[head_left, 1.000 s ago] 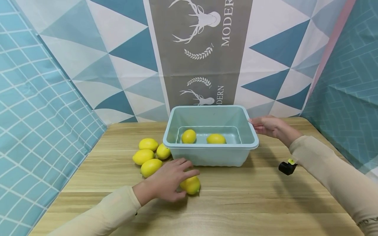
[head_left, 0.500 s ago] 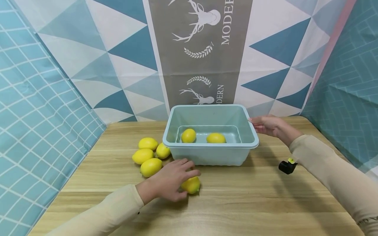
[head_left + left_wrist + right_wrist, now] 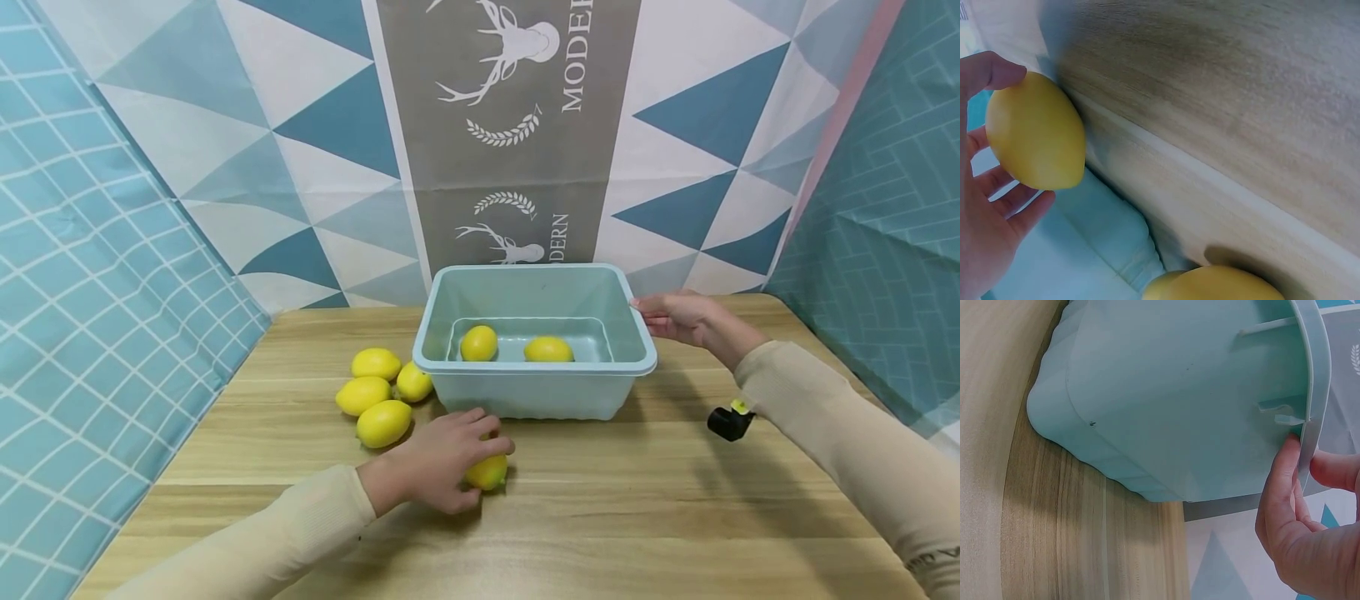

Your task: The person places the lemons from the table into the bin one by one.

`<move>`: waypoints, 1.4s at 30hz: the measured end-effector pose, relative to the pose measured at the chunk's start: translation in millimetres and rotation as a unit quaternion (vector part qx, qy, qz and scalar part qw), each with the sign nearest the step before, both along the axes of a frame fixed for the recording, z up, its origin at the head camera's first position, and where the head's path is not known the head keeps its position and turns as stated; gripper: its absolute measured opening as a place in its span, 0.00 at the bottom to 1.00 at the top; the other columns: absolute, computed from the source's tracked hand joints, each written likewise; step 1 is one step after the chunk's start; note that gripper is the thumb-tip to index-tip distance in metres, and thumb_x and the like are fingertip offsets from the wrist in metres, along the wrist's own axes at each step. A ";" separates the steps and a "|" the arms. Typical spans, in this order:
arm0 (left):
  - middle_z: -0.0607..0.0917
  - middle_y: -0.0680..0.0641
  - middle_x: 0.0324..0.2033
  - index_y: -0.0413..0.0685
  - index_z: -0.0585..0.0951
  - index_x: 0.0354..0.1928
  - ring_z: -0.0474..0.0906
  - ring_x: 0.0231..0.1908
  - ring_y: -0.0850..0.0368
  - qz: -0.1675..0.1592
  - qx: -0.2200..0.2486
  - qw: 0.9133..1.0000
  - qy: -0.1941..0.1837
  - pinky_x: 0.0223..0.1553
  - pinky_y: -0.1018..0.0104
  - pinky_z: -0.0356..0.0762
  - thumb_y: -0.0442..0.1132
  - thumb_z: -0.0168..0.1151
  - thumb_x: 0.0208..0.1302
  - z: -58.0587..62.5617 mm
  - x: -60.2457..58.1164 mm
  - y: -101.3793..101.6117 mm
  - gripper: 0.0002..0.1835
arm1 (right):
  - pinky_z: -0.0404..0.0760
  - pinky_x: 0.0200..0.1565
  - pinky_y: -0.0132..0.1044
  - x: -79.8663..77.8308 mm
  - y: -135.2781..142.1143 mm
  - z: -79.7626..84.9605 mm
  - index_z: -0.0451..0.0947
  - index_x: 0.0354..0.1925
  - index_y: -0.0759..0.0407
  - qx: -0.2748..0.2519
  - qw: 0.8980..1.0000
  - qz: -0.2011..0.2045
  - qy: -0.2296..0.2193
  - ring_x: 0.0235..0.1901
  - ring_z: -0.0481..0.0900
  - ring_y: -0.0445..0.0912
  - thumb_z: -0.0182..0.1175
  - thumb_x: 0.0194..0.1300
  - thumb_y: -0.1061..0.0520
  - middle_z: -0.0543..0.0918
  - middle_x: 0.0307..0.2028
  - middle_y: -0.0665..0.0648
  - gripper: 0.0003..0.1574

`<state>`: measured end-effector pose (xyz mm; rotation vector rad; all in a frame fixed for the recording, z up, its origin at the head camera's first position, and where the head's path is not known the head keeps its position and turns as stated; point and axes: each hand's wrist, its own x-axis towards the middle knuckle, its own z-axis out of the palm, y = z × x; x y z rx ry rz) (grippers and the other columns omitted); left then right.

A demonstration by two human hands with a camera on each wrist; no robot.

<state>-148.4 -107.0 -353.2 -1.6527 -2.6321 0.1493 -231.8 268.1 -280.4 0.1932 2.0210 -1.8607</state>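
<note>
In the head view my left hand (image 3: 442, 462) lies over a yellow lemon (image 3: 489, 473) on the table, in front of a pale blue-green plastic basin (image 3: 532, 396). The left wrist view shows the thumb on one side of this lemon (image 3: 1035, 131) and curled fingers along the other, gripping it. At the basin's right side, my right hand (image 3: 678, 319) pinches the rim (image 3: 1316, 381) between thumb and fingers, as the right wrist view shows. Inside the basin lie two lemons, one at the left (image 3: 479, 343) and one near the middle (image 3: 548, 349).
Several lemons (image 3: 384, 423) sit grouped on the wooden table (image 3: 600, 533), left of the basin. Behind it rises a patterned cloth backdrop (image 3: 510, 158). Tiled-pattern sheets hang at the left (image 3: 90, 275) and right (image 3: 885, 225). A black wrist camera (image 3: 729, 423) hangs below the right sleeve.
My left hand has shifted slightly right and further over the lemon, covering more of it. The right hand stays on the basin's rim, and the basin has not visibly moved.
</note>
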 end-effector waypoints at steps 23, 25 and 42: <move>0.74 0.55 0.46 0.61 0.70 0.60 0.69 0.44 0.59 0.022 -0.027 0.999 -0.021 0.43 0.68 0.76 0.53 0.65 0.53 1.6 2.5 5.5 0.30 | 0.83 0.42 0.27 0.4 1.9 0.1 0.75 0.38 0.55 -0.013 1.000 -0.003 -0.003 0.33 0.82 0.35 0.58 0.67 0.56 0.83 0.31 0.45 0.03; 0.74 0.55 0.46 0.61 0.70 0.59 0.69 0.44 0.59 0.021 -0.028 0.999 -0.020 0.42 0.68 0.75 0.53 0.65 0.53 1.3 2.6 5.6 0.30 | 0.83 0.42 0.27 0.3 1.9 -0.1 0.77 0.35 0.53 -0.017 1.000 -0.002 -0.005 0.33 0.82 0.35 0.59 0.66 0.56 0.83 0.30 0.45 0.02; 0.74 0.56 0.44 0.62 0.71 0.58 0.69 0.42 0.60 0.027 -0.024 0.999 -0.019 0.40 0.70 0.74 0.53 0.65 0.53 -0.5 4.7 5.4 0.28 | 0.83 0.41 0.27 -0.3 2.7 -1.7 0.79 0.30 0.51 -0.020 1.000 0.005 -0.001 0.33 0.82 0.35 0.58 0.67 0.56 0.83 0.29 0.45 0.07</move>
